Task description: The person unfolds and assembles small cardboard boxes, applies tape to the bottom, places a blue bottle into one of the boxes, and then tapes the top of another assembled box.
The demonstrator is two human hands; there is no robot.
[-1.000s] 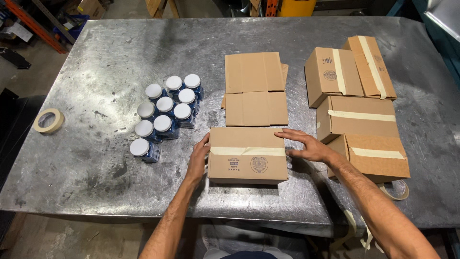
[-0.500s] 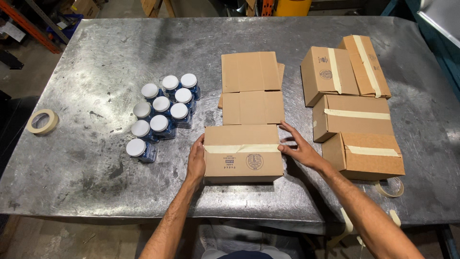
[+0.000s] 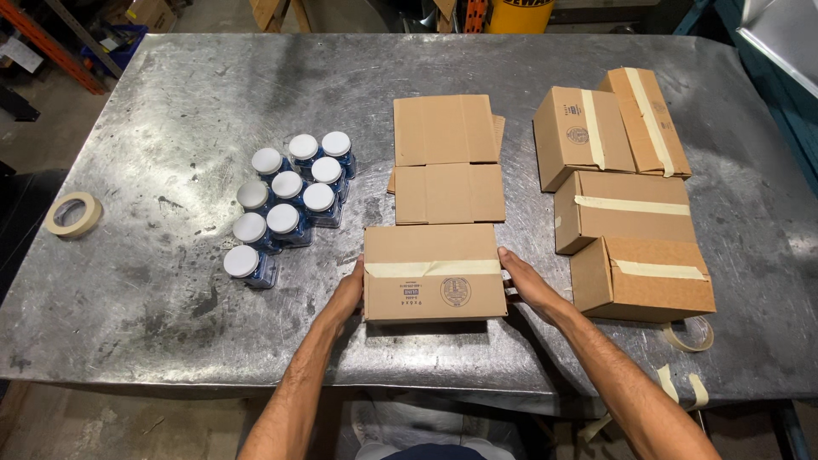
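Head view looks straight down on the metal table, and both my hands are on the taped cardboard box at the near edge. My left hand presses flat against its left side, fingers hidden behind the wall; my right hand lies open along its right side, fingers spread on the cardboard. Neither hand closes around anything; together they clamp the box between the palms.

A second ago my right hand lay further out, on the tabletop beside the box, fingers splayed toward the stack on the right. Since then it has drawn in against the box wall, while the left has barely shifted. The box itself sits in the same spot. To me that reads as a firmer two-sided hold on it, nothing more.

This box is shut, a strip of pale tape running across its top, so I cannot see inside. Just behind it lie two flat unfolded boxes, empty. To the right stand four more sealed boxes, taped closed, contents hidden. To the left, well apart from my hand, clusters a group of blue jars with white lids, all capped. A tape roll rests near the far left edge.
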